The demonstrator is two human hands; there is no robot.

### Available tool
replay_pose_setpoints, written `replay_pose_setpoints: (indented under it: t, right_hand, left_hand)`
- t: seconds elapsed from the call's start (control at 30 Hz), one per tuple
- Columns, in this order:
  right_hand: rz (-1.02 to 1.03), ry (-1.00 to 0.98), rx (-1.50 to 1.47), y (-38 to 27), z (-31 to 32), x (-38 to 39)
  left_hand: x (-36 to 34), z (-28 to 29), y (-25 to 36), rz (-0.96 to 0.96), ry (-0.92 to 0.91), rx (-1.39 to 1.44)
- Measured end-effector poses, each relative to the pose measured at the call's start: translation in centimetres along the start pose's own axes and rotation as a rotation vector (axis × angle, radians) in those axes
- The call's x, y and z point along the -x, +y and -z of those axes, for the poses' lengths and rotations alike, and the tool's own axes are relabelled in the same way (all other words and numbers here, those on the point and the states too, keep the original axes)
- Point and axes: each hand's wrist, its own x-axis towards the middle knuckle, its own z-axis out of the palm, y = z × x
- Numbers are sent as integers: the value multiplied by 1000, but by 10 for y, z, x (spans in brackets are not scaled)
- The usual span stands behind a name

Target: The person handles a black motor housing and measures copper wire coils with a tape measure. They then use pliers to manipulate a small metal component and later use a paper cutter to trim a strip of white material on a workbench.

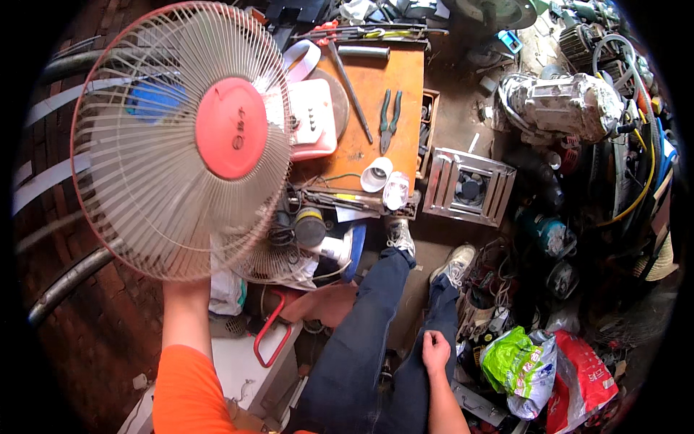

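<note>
A pink-rimmed fan (184, 145) fills the upper left of the frame, its grille (144, 173) facing the camera with dark characters and an emblem on the red hub (231, 129), its long axis running roughly left to right toward a buttoned white base (312, 116) on the tabletop (397, 76). The left forearm (186, 318) reaches the fan's lower edge, but the left hand is hidden behind it, so I cannot tell its grip. Farther right, past green-handled pliers (388, 137), the right hand (435, 351) rests loosely closed on the right leg (412, 370), lower centre, and a red bag (589, 390) at lower right bears pale lettering.
</note>
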Motion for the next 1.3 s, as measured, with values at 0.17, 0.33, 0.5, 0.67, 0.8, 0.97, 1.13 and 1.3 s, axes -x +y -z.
replay_pose_setpoints:
  t: [0.17, 0.33, 0.5, 0.67, 0.8, 0.97, 1.13, 1.3]
  right_hand:
    - [-12, -5, -72, 2, 4, -1]
    - [35, -1, -110, 17, 1, -2]
    - [38, -44, -103, 18, 4, -6]
    - [5, -99, -160, 13, 18, -6]
    - [26, -122, -171, 23, 24, -10]
    - [89, -123, -186, 31, 41, -12]
    - [159, -127, -170, 54, 66, -25]
    - [281, -135, -74, 82, 93, -36]
  left_hand:
    - [-6, -9, -4, 7, -29, 15]
    - [-11, -17, -3, 13, -46, 45]
    - [-18, -38, 2, 23, -84, 104]
    - [-20, -97, -1, 145, -235, 353]
    - [31, -177, -52, -3, -268, 323]
    - [162, -259, -110, 144, -490, 87]
    - [298, -328, -143, 176, -548, 197]
    - [388, -377, -168, 173, -646, 220]
